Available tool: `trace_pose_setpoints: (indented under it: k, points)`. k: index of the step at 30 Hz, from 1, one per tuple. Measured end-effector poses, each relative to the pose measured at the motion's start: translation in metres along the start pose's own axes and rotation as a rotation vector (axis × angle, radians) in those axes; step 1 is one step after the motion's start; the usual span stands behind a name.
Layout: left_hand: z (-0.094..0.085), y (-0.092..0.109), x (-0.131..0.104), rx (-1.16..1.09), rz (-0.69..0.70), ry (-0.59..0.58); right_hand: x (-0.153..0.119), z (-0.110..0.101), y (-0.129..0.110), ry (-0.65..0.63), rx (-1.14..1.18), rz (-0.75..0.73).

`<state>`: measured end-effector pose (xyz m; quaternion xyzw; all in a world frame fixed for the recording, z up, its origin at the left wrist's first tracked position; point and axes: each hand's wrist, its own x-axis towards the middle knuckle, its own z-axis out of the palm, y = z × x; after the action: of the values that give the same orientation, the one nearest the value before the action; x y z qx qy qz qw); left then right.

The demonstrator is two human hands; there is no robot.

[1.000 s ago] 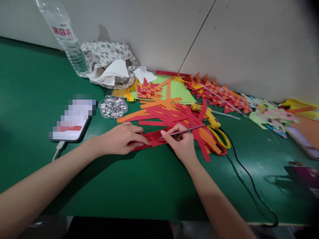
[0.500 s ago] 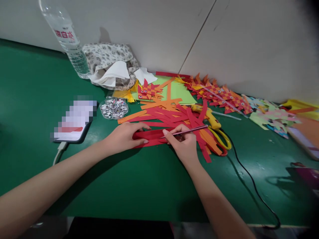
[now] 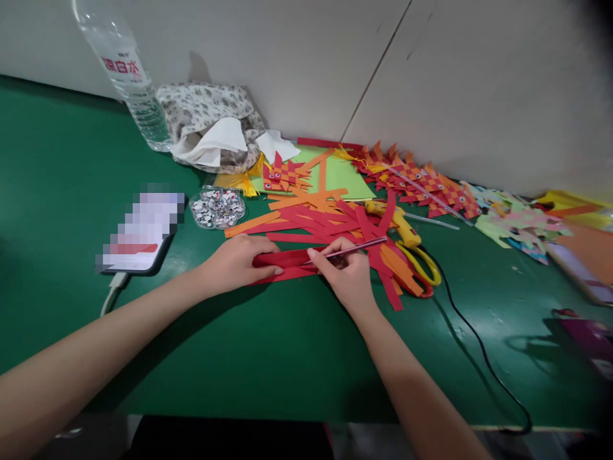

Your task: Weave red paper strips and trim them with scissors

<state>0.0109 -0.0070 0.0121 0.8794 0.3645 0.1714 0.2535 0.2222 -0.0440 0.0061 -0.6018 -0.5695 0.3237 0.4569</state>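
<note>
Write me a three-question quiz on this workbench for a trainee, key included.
1. True or false: the left hand holds the slim pink tool.
2. Multiple choice: what lies right beside the standing water bottle?
a) the yellow glue gun
b) the patterned pouch
c) the scissors
3. Fill in the blank: the paper that spans the gap between the two hands is ____ in colour.

Key:
1. False; the right hand holds it.
2. b
3. red
</note>
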Motion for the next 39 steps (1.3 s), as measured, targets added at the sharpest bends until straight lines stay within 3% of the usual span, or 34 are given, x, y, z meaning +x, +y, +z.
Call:
trace_pose_setpoints:
  k: [19, 39]
  points:
    - [0.0009, -0.0022, -0.0009, -0.010, -0.010, -0.015, 0.0016, -0.0089, 0.0026, 0.063, 0.036, 0.006]
    - [0.0015, -0.0040, -0.0006, -0.026, -0.016, -0.022, 0.0018, -0.0068, 0.0024, 0.042, 0.069, 0.017]
